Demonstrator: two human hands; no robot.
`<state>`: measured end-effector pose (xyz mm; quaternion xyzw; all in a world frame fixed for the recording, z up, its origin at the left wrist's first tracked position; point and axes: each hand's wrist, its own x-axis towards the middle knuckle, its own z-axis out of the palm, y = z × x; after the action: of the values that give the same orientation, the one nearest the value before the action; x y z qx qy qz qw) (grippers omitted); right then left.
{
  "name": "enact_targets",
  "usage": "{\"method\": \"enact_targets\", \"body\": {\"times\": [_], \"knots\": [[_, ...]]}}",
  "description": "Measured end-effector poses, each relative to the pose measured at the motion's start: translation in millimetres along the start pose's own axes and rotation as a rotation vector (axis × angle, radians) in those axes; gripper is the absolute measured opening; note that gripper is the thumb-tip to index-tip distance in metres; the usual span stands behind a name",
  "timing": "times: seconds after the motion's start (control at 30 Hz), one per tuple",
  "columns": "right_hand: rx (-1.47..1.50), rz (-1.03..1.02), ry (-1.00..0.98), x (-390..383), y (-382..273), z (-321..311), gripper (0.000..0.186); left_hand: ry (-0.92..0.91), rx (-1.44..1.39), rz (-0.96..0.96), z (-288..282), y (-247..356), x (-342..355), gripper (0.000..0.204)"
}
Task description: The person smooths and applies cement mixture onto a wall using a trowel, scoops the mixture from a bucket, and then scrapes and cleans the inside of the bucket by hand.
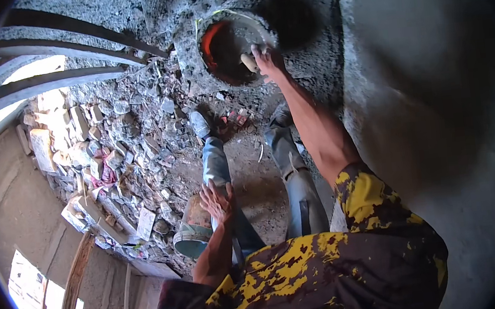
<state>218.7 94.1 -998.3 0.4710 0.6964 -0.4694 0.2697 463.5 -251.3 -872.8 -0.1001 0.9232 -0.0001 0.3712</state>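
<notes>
The right hand (267,59) grips a trowel handle (249,63) at the orange pan (231,46) of mortar; the left hand (217,200) (fingers spread, empty) rests on the knee (218,175).

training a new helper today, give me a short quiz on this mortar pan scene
1. True or false: the right hand is down at the round pan of grey mortar.
2. Where does the left hand rest?
A. on the person's left knee
B. on the rubble pile
C. on the plastered wall
3. Fill in: the inside wall of the pan shows the colour ____.

Key
1. True; it grips a pale handle at the pan's rim.
2. A; the rubble pile lies further left, the plastered wall to the right.
3. Orange.
</notes>
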Motion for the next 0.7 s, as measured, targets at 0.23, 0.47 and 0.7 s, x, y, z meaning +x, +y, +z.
{"method": "enact_targets", "body": {"times": [0.23, 0.47, 0.7], "knots": [[-0.048, -0.105, -0.224, 63.2, 41.5, 55.0, 0.021, -0.078, -0.098, -0.124, 8.2, 6.7, 16.2, 0.071], [-0.822, -0.169, 0.087, -37.2, 32.8, -1.5, 0.056, -0.105, -0.160, -0.186, -9.4, -23.2, 31.8, 0.068], [-0.838, -0.481, 0.275, 56.7, 66.4, 36.6, 0.042, -0.089, -0.170, -0.137, -27.1, -41.0, 54.9, 0.066]]}}
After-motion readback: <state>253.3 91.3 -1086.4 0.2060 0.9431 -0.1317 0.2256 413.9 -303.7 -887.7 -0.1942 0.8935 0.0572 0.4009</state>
